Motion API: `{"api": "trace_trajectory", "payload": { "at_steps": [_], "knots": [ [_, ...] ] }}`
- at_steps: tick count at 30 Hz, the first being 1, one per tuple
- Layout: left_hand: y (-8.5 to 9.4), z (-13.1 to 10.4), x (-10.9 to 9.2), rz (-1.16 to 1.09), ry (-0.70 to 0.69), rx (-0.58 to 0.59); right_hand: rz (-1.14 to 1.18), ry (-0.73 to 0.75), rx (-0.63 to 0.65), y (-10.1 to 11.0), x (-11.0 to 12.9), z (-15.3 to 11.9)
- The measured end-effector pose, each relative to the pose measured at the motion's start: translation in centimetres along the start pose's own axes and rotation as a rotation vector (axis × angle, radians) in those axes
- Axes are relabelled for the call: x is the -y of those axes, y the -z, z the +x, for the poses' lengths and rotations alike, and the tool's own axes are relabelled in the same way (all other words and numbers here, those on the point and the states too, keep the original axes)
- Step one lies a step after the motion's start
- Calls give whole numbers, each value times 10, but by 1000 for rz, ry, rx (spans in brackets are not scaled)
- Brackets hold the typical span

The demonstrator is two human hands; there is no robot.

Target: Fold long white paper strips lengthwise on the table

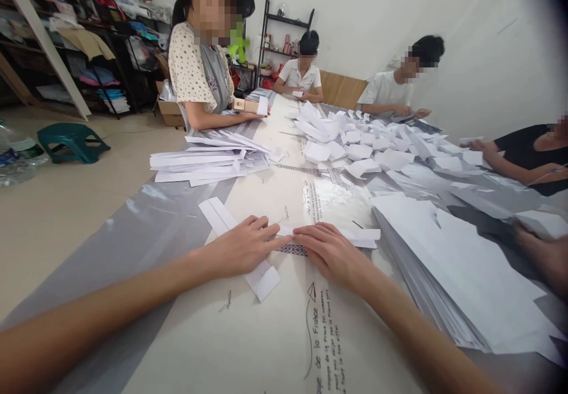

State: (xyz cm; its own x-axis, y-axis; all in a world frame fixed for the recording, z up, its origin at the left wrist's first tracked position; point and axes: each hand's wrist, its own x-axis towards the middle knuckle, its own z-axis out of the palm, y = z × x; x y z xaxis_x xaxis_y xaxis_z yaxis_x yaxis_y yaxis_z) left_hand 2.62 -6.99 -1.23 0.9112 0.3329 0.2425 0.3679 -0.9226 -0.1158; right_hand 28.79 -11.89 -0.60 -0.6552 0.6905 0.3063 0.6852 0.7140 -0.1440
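Note:
Two white paper strips lie crossed on the printed tablecloth. One strip (261,281) runs slantwise under my left hand (244,246), its folded lower end showing below the palm. The other strip (364,237) extends sideways and sticks out to the right past my right hand (331,252). Both hands press on the paper, fingertips almost meeting at its middle. My left index finger is stretched toward the right hand, the other fingers bent. The right fingers lie flat and close together over the strip.
A stack of folded paper strips (208,160) lies beyond my left hand. Large sheets (444,264) are piled at the right, with many folded pieces (368,145) behind them. Several people sit or stand around the table (133,228). A green stool (73,141) stands at the left.

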Motion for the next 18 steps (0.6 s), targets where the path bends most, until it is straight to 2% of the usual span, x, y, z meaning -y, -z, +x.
{"api": "trace_trajectory", "payload": {
  "at_steps": [7, 18],
  "knots": [
    [-1, 2, 1, 6, 2, 11, 29, -19, -4, -4, -4, -3],
    [2, 9, -4, 16, 7, 0, 50, -30, 15, 2, -7, -8]
  ]
}}
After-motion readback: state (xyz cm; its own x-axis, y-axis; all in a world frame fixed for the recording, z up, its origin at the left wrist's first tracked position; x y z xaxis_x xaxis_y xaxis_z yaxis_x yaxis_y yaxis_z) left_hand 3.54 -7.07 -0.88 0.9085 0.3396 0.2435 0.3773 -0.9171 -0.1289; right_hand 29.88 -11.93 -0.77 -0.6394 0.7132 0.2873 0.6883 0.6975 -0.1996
